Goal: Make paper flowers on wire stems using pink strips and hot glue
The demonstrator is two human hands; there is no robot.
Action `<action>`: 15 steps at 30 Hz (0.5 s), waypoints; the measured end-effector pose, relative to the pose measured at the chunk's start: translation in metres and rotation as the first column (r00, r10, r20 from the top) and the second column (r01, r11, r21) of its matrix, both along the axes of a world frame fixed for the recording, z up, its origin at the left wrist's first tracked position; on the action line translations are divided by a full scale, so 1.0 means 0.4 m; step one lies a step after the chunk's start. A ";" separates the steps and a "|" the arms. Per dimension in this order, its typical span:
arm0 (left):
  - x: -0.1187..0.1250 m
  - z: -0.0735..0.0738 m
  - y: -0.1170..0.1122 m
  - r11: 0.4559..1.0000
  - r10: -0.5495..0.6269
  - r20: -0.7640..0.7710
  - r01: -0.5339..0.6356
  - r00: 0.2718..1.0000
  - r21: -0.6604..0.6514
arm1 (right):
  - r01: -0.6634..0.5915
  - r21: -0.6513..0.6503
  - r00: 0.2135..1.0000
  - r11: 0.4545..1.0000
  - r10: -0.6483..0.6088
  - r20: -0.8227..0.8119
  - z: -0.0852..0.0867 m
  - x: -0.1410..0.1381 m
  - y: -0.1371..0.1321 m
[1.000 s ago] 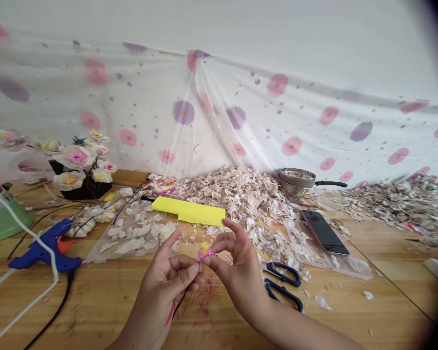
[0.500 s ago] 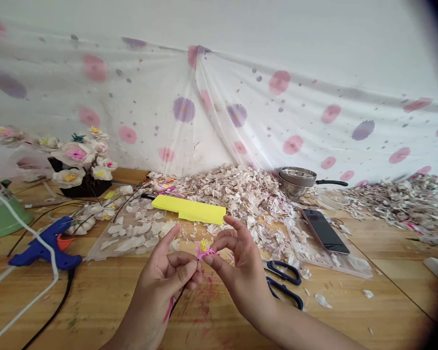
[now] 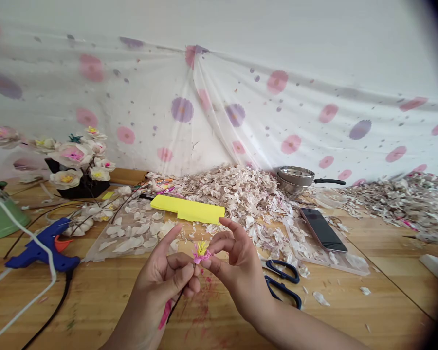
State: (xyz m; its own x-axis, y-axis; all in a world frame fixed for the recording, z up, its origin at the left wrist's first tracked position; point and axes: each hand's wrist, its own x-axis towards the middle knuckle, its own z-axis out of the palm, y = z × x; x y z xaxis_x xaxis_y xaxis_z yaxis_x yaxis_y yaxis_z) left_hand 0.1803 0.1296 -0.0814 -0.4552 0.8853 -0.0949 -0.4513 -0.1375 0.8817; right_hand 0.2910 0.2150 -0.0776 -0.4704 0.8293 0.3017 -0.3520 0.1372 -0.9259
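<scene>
Head view: the left hand [image 3: 160,282] pinches the wire stem [image 3: 175,308] of a small pink-and-yellow paper flower [image 3: 201,253] over the bench [image 3: 314,316], while the right hand [image 3: 241,272] rests its thumb against the petals, fingers raised, apparently leaving the bloom exposed.

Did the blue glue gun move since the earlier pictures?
No, it didn't go either way. The blue glue gun keeps the same spot compared with the yellow paper; the whole view only shifted slightly.

Head cam, fwd & down, close on left hand [image 3: 156,287] & right hand [image 3: 241,277]
</scene>
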 end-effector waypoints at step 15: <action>0.036 0.027 0.018 0.987 -0.162 0.055 0.161 0.985 0.020 | -0.117 -0.262 0.987 0.958 0.083 -0.135 0.047 0.019 0.006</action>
State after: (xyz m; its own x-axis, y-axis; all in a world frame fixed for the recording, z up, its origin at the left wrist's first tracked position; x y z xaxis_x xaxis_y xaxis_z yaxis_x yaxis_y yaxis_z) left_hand 0.1947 0.1369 -0.0704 -0.3000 0.9485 -0.1017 -0.5177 -0.0723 0.8525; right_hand 0.2985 0.2176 -0.0590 -0.5289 0.8380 0.1345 -0.4634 -0.1523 -0.8730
